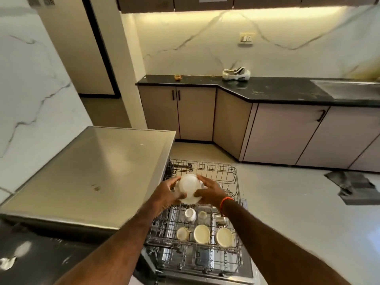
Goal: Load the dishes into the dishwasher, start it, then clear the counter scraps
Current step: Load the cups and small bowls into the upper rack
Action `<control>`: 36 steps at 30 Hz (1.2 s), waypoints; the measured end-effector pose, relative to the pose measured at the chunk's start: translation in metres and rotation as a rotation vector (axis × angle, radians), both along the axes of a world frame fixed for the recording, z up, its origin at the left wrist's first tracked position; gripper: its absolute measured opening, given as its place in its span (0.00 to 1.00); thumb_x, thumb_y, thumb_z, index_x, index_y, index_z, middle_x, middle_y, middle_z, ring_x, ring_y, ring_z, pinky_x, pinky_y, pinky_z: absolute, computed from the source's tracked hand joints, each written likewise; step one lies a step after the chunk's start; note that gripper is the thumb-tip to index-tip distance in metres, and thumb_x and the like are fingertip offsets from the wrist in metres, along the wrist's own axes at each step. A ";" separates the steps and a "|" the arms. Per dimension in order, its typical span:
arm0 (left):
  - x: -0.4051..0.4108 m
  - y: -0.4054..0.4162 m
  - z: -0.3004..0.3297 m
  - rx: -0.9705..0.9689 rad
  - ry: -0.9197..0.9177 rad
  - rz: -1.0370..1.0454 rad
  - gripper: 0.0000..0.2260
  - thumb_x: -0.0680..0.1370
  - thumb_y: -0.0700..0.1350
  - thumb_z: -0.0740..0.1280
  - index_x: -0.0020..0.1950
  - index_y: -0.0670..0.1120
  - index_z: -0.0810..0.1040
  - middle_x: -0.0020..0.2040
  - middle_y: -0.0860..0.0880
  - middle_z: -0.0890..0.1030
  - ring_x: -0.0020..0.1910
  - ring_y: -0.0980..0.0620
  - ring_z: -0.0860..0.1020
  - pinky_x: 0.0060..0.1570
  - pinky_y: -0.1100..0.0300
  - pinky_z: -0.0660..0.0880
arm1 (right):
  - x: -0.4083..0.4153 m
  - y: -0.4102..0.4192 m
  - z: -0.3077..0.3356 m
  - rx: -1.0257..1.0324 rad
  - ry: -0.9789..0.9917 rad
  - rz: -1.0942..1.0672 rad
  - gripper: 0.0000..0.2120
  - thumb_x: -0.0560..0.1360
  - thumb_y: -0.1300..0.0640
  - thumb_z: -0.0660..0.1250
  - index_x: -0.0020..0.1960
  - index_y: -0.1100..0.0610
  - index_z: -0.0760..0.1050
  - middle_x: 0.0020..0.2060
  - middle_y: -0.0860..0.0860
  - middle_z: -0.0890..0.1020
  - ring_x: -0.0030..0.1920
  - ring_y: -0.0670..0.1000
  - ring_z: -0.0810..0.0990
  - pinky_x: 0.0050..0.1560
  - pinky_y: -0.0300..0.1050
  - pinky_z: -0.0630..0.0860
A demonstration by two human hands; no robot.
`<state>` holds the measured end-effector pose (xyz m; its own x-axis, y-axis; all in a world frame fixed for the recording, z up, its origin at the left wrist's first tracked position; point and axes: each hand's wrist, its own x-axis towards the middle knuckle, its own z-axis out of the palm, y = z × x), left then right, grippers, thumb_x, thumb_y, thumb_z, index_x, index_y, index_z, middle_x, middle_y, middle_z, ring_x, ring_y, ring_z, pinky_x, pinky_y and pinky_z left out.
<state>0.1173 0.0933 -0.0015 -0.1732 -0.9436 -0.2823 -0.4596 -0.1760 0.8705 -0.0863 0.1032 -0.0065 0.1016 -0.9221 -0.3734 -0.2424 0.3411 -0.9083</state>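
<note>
Both of my hands hold a white bowl [189,188], turned bottom-up, over the pulled-out upper rack [230,173] of the dishwasher. My left hand [167,192] grips its left side, and my right hand [209,193], with an orange band at the wrist, grips its right side. Below and nearer to me, the lower rack [207,262] carries a white jug [190,214], a small cup [202,215], a steel tumbler [221,220], another cup [182,233] and two cream plates [202,233] [224,237].
The dishwasher's steel top [98,171] lies to the left. A black counter [267,89] runs along the back wall with a small orange scrap [177,77], a white-grey headset-like object [236,74] and a sink [349,88]. A dark cloth [353,186] lies on the floor at right.
</note>
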 end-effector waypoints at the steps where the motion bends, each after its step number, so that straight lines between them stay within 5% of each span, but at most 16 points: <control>1: -0.009 -0.007 -0.003 -0.003 -0.046 -0.031 0.44 0.68 0.41 0.81 0.80 0.50 0.64 0.75 0.42 0.70 0.67 0.41 0.75 0.62 0.45 0.79 | -0.010 -0.007 -0.004 -0.001 0.009 0.010 0.39 0.69 0.67 0.74 0.77 0.52 0.66 0.69 0.59 0.70 0.57 0.63 0.80 0.49 0.54 0.84; 4: -0.035 -0.017 -0.009 -0.006 -0.178 -0.108 0.47 0.68 0.39 0.80 0.82 0.47 0.58 0.76 0.42 0.69 0.73 0.43 0.69 0.69 0.53 0.67 | -0.033 -0.020 -0.018 -0.045 0.120 0.028 0.41 0.66 0.67 0.76 0.76 0.53 0.67 0.68 0.59 0.73 0.53 0.60 0.82 0.46 0.53 0.85; 10: -0.068 -0.037 -0.018 -0.063 -0.298 -0.167 0.45 0.69 0.41 0.80 0.81 0.46 0.60 0.76 0.45 0.71 0.73 0.48 0.70 0.68 0.60 0.65 | -0.056 -0.034 -0.032 -0.086 0.228 0.074 0.35 0.67 0.68 0.76 0.72 0.58 0.70 0.64 0.54 0.72 0.53 0.53 0.79 0.47 0.46 0.84; 16: -0.079 -0.080 -0.036 -0.065 -0.352 -0.223 0.44 0.71 0.39 0.79 0.81 0.46 0.59 0.78 0.45 0.68 0.75 0.45 0.67 0.70 0.57 0.65 | -0.060 -0.063 -0.056 -0.066 0.255 0.064 0.38 0.68 0.67 0.76 0.74 0.59 0.64 0.62 0.50 0.71 0.64 0.51 0.70 0.68 0.50 0.73; 30: -0.087 -0.242 -0.145 0.156 -0.325 -0.269 0.40 0.73 0.37 0.77 0.80 0.46 0.61 0.76 0.46 0.71 0.73 0.47 0.71 0.64 0.64 0.65 | -0.054 -0.213 -0.158 0.119 0.332 -0.064 0.38 0.67 0.62 0.79 0.73 0.54 0.66 0.64 0.52 0.78 0.66 0.55 0.75 0.66 0.48 0.75; 36: -0.089 -0.304 -0.227 0.200 -0.335 -0.261 0.38 0.76 0.35 0.72 0.82 0.48 0.57 0.78 0.44 0.67 0.70 0.43 0.73 0.67 0.56 0.71 | -0.043 -0.285 -0.241 0.226 0.310 -0.074 0.34 0.69 0.65 0.76 0.71 0.56 0.67 0.65 0.53 0.77 0.66 0.55 0.75 0.62 0.43 0.74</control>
